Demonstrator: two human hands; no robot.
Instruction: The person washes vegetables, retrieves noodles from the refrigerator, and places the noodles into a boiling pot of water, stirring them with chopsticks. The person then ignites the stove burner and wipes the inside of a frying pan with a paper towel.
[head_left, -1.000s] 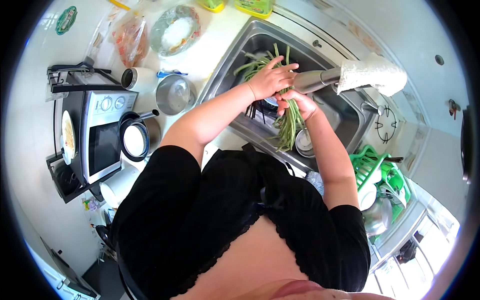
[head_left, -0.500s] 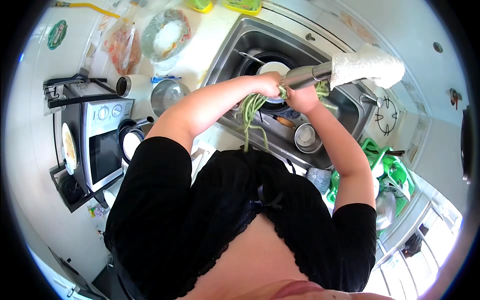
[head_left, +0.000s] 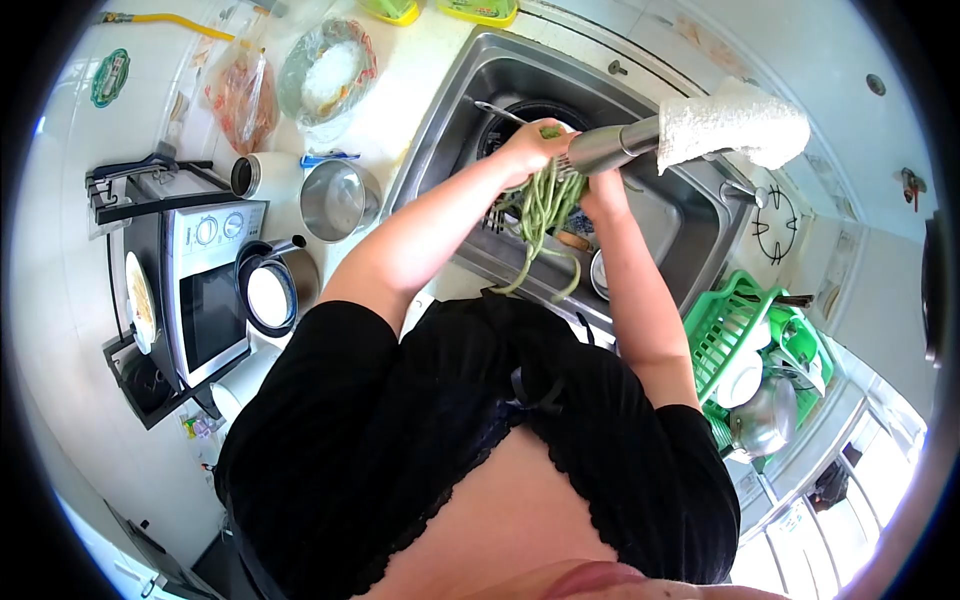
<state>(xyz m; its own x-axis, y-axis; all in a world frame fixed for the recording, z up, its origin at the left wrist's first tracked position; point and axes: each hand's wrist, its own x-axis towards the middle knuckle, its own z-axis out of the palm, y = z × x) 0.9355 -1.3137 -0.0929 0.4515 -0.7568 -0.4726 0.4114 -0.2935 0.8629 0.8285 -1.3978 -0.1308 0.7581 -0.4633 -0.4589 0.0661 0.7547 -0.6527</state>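
Note:
Long green beans [head_left: 545, 210] hang in a bundle below the metal faucet [head_left: 603, 148], over the steel sink [head_left: 690, 235]. My left hand [head_left: 536, 148] is closed round the upper part of the bundle, with a bit of green showing at its fingers. Close against the beans on the other side is my right hand [head_left: 603, 192], its fingers mostly hidden behind the faucet and the bundle. The loose bean ends dangle toward the sink's near edge. Behind them in the sink lie a dark pan [head_left: 548, 108] and a metal bowl [head_left: 599, 274], both partly covered.
A white cloth [head_left: 735, 128] wraps the faucet's base. Left of the sink stand a metal pot [head_left: 338, 200], a white flask [head_left: 272, 175] and a bagged bowl [head_left: 330, 80]. Farther left is a microwave [head_left: 212, 285]. A green dish rack [head_left: 735, 325] holds dishes at the right.
The beans were spread across the sink, then gathered and folded; now they hang in front of the faucet. Both hands have shifted slightly, and the metal bowl is more covered by my right arm.

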